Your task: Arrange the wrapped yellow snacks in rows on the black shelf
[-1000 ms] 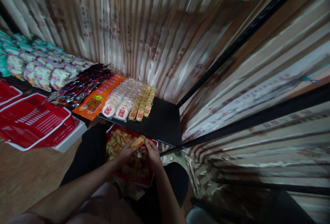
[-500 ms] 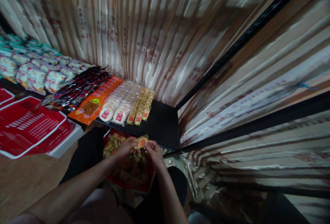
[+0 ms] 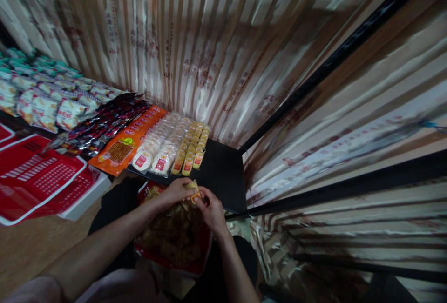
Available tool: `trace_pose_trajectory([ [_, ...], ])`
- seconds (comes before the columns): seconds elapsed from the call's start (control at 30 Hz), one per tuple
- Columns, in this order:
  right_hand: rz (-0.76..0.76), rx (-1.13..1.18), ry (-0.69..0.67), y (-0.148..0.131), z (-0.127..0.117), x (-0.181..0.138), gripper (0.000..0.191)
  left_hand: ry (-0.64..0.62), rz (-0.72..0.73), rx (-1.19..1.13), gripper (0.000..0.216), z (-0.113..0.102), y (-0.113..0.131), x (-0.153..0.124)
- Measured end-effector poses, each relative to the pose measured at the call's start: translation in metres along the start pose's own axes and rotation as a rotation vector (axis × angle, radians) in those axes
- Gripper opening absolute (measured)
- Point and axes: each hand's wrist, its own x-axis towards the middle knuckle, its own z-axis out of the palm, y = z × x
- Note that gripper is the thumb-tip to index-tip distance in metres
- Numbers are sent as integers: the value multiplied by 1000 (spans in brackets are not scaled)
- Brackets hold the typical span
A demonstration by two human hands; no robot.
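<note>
Between my two hands is a small yellow snack packet (image 3: 193,191) with a red and yellow label. My left hand (image 3: 178,190) grips its left side, while the fingers of my right hand (image 3: 211,210) pinch it from the right. Both hands are over a red basket (image 3: 202,259) full of similar yellow-wrapped packets (image 3: 174,233). Just beyond, on the black shelf (image 3: 225,163), stand rows of yellow packets (image 3: 190,151). Beside these lie rows of round white wrapped crackers (image 3: 162,161).
Left along the shelf are an orange snack bag (image 3: 118,151), dark shiny packets (image 3: 104,121) and several white snack bags (image 3: 44,112). A red shopping basket (image 3: 42,177) stands at the left. Black metal bars (image 3: 314,79) and striped curtain sheeting (image 3: 202,37) border the shelf.
The packet has been turned from lying lengthwise to a more upright angle between my hands. Both hands have shifted slightly right, and the view has moved a little.
</note>
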Motion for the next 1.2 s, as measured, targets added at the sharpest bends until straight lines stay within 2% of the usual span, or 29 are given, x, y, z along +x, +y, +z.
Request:
trace_pose_trajectory([
  [0.13,147,359,97,15,11,18,28,157,16,-175,29,11,-5,14],
  [0.23,191,417,149,22,17,33,28,266,68,-190,36,19,-14,19],
  [0.37,206,373,190,26,20,53,28,323,149,-105,37,26,-26,21],
  [0.57,204,198,213,28,21,77,26,306,284,87,39,29,-34,26],
  [0.83,196,51,215,27,27,90,30,277,291,232,44,26,-37,35],
  [1.07,200,-177,209,22,29,92,35,275,300,289,46,22,-43,39],
  [1.2,187,-98,244,27,32,89,39,317,322,270,42,23,-47,38],
])
